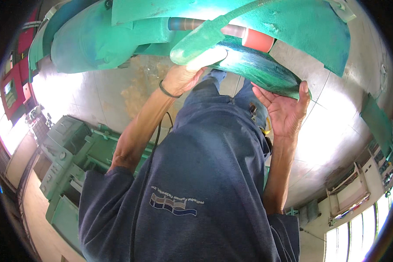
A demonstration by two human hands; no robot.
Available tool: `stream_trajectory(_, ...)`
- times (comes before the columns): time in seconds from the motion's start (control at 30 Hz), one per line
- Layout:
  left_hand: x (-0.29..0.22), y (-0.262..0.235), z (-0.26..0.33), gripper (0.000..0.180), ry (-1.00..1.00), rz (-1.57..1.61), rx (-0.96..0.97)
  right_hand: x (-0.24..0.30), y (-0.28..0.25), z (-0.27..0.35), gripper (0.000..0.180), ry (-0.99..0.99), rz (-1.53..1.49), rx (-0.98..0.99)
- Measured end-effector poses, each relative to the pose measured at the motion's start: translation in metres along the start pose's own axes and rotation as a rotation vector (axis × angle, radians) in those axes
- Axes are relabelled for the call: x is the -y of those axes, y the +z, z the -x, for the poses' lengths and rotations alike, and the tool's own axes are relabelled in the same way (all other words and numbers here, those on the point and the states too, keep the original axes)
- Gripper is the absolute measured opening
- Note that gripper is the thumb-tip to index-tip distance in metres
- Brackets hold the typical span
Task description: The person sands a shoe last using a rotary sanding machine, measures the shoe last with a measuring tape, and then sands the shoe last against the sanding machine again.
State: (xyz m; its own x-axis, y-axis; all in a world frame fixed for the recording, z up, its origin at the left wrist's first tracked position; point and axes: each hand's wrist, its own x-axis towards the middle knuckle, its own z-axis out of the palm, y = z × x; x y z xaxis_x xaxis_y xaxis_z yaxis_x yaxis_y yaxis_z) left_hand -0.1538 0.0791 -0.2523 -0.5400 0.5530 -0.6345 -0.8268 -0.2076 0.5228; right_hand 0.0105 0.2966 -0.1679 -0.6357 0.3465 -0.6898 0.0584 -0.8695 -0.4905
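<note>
Both my hands are at a dark green curved trough (262, 70), which has a worn, shiny surface and sits below the roller of a green machine (91, 41). At its left end my left hand (187, 76) is closed on the edge, the thumb lying along it in bright light and the fingers curled below, partly hidden. My right hand (284, 107) touches the right end with palm up, fingers stretched and thumb apart. Above the trough a red roller (257, 40) sits on a metal shaft (185, 23). A rounded green guard (198, 43) hangs over my left hand.
A wide green hood (305, 28) arches over the roller. Another green machine (70, 153) stands at my left. Tiled floor (332, 109) shows beneath, with a brown stain near the middle. A wooden rack (347, 192) is at the lower right, beside bright windows.
</note>
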Motion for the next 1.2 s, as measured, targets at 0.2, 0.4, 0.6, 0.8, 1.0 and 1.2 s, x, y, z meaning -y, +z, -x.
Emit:
stream_trajectory(0.2,-0.017,0.028,0.02,0.066,0.032,-0.097,0.099,0.0,0.0,0.01,0.091,-0.002,-0.05,-0.018)
stream_trajectory(0.4,-0.02,0.036,0.032,0.072,0.105,-0.168,0.065,0.0,0.005,0.018,0.09,-0.02,-0.005,-0.032)
stream_trajectory(0.6,-0.024,0.016,0.011,0.077,0.081,-0.067,-0.018,-0.012,0.008,-0.012,0.063,-0.027,-0.017,0.023)
stream_trajectory(0.8,-0.03,0.025,0.021,0.079,0.15,-0.111,0.121,-0.01,0.012,-0.005,0.062,-0.035,0.006,0.029)
stream_trajectory(1.0,-0.022,0.03,0.032,0.078,0.153,-0.171,0.16,0.0,0.013,0.021,0.085,-0.012,0.053,-0.029)
stream_trajectory(1.2,-0.023,0.017,0.006,0.077,0.101,-0.095,0.042,-0.006,0.02,-0.009,0.065,-0.055,0.067,0.0)
